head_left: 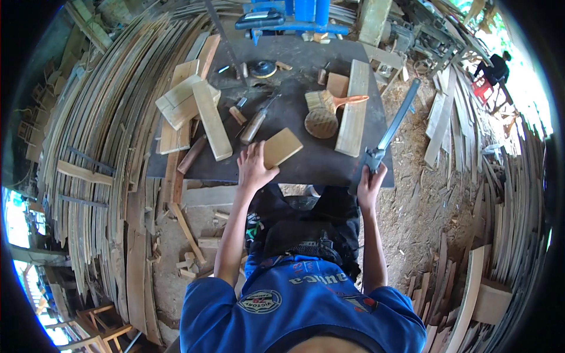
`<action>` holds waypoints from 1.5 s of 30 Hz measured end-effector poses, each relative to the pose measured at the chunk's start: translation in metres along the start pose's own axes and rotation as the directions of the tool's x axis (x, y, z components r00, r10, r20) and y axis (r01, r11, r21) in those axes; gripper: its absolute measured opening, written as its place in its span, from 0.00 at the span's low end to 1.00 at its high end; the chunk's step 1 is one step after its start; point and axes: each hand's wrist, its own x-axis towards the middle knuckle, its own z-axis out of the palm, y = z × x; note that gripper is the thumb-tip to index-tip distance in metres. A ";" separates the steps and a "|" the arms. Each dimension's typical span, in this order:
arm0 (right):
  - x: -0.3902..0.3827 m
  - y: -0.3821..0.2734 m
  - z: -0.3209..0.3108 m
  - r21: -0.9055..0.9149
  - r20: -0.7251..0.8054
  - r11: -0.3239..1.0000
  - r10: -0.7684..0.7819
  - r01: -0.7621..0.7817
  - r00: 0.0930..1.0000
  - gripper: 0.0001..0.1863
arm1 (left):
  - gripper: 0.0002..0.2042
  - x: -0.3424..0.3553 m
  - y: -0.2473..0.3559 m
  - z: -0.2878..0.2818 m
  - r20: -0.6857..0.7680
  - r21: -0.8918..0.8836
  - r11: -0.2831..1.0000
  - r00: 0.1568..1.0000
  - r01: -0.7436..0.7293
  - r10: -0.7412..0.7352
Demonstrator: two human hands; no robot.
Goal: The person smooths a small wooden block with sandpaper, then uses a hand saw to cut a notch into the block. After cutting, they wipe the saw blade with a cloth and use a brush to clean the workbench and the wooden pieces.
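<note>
My left hand grips the left end of a small rectangular wooden block at the table's near side, thumb along its near edge. In my right hand is the grey handle of a hand saw. Its long narrow metal blade points up and away, off the table's right side. A wood-handled chisel lies just beyond the block. Farther right, a wide paintbrush with an orange-brown handle lies over a round wooden piece and a pale board.
Wooden pieces are heaped on the left of the dark table. A round black disc tool sits toward the back. Long timber strips fill the left side. A seated person is far right; offcuts litter the floor.
</note>
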 end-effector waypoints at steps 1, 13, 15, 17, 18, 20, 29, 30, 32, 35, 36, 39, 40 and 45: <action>-0.013 0.004 -0.009 -0.107 0.032 0.994 0.014 -0.010 0.999 0.17 | 0.37 0.000 0.005 -0.003 0.002 -0.031 0.998 0.999 -0.048 0.048; -0.053 -0.069 0.014 0.339 0.581 0.592 0.480 -0.731 0.658 0.09 | 0.33 -0.001 0.042 0.033 -0.131 -0.147 0.941 0.949 -0.306 0.288; -0.052 -0.075 0.014 0.340 0.583 0.615 0.456 -0.712 0.672 0.10 | 0.32 -0.007 0.044 0.028 -0.217 -0.199 0.921 0.932 -0.334 0.291; -0.053 -0.084 0.015 0.352 0.584 0.647 0.413 -0.676 0.699 0.10 | 0.27 -0.019 0.054 0.011 -0.130 -0.455 0.830 0.946 -0.322 0.296; -0.055 -0.085 0.016 0.361 0.579 0.667 0.388 -0.652 0.717 0.10 | 0.26 -0.024 0.060 0.004 -0.040 -0.653 0.705 0.942 -0.276 0.332; -0.061 -0.092 0.022 0.372 0.588 0.679 0.355 -0.633 0.727 0.10 | 0.23 -0.046 0.065 0.008 0.131 -0.906 0.422 0.924 -0.035 0.359; -0.064 -0.084 0.023 0.429 0.776 0.526 0.201 -0.734 0.598 0.20 | 0.08 -0.050 0.113 -0.012 0.357 -0.934 0.146 0.877 0.326 0.321; -0.063 -0.090 0.026 0.377 0.747 0.568 0.280 -0.731 0.603 0.19 | 0.07 -0.047 0.118 -0.021 0.410 -0.910 0.176 0.876 0.375 0.254; -0.052 -0.111 0.034 0.217 0.693 0.695 0.385 -0.686 0.610 0.16 | 0.08 -0.043 0.126 -0.032 0.318 -0.930 0.230 0.941 0.286 0.118; -0.045 -0.121 0.046 0.149 0.628 0.876 0.275 -0.459 0.728 0.15 | 0.10 -0.033 0.123 -0.038 0.171 -0.887 0.440 0.985 0.138 0.035; -0.044 -0.129 0.047 0.123 0.616 0.859 0.326 -0.497 0.717 0.15 | 0.09 -0.030 0.120 -0.036 0.179 -0.888 0.437 0.983 0.141 0.048; -0.048 -0.138 0.049 0.309 0.627 0.604 0.451 -0.734 0.635 0.13 | 0.08 -0.028 0.115 -0.037 0.308 -0.917 0.302 0.944 0.261 0.120; -0.048 -0.141 0.051 0.349 0.625 0.538 0.476 -0.767 0.619 0.15 | 0.10 -0.028 0.114 -0.039 0.330 -0.941 0.157 0.912 0.299 0.246; -0.065 -0.131 0.046 0.393 0.919 -0.240 0.065 -0.888 0.389 0.21 | 0.18 -0.040 0.099 -0.018 0.111 -0.755 -0.416 0.725 0.506 0.680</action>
